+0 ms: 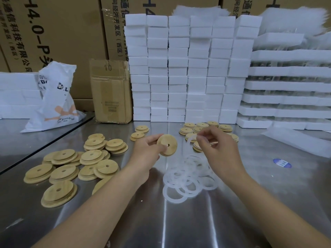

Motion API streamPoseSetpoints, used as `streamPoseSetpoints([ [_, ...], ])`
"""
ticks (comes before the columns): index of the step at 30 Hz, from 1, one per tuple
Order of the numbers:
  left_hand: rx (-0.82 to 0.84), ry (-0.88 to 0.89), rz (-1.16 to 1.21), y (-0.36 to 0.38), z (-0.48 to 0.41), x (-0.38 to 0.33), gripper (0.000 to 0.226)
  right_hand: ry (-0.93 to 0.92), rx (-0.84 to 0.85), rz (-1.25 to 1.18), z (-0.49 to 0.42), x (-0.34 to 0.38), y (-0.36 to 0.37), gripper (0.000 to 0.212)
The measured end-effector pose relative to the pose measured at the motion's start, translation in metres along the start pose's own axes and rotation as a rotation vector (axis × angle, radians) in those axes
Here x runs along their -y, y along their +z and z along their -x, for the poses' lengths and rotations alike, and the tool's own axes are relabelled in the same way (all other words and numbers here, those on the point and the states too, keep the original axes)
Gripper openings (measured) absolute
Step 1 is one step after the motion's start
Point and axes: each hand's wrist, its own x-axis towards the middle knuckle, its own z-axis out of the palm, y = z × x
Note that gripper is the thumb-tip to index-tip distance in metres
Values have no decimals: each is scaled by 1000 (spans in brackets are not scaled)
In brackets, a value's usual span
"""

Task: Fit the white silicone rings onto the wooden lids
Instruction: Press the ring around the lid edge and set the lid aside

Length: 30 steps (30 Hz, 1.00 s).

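Held lid: one wooden lid [167, 145] at frame centre, raised off the table and tilted on edge, its centre hole visible.
Held ring: one white ring [189, 140] just right of the lid, hanging; whether it touches the lid cannot be told.
Left hand: the left hand [145, 149] grips the lid by its rim, thumb against fingers.
Right hand: the right hand [215, 149] pinches the ring's top between thumb and fingertips.
Step in hand: ring brought to the lid; judged not yet seated.
Ring pile: loose rings [186, 178] lie overlapping below the hands, roughly a dozen; they are translucent, so there is no exact count.
Bare lids: about eleven short stacks [68, 169] at lower left, one partly behind the left forearm; judged still to be done.
Far lids: about ten lids or stacks [202, 129] above the right hand, partly hidden, plus two small stacks [139, 133] above the left hand. Judged the finished batch; rings on them are too small to confirm.
Progress: judged near the middle, with more than half of the lids left.
Table: metal top [268, 203] bearing a blue sticker [282, 162] at right.
Background: white foam blocks [179, 68] in six columns, a small carton [111, 90] and a white bag [53, 97] at left.
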Motion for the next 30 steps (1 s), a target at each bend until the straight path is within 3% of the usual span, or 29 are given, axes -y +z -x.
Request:
streamPoseSetpoints([
  [6, 79, -29, 244, 6, 3, -3, 28, 10, 122, -182, -6, 15, -3, 15],
  [14, 218, -109, 360, 19, 10, -6, 24, 90, 156, -286, -8, 13, -7, 12],
  [22, 379, -40, 221, 25, 18, -4, 31, 114, 166, -259, -8, 10, -7, 8],
  [30, 377, 54, 127, 27, 19, 0, 35, 157, 180, -234, -9, 9, -9, 10],
])
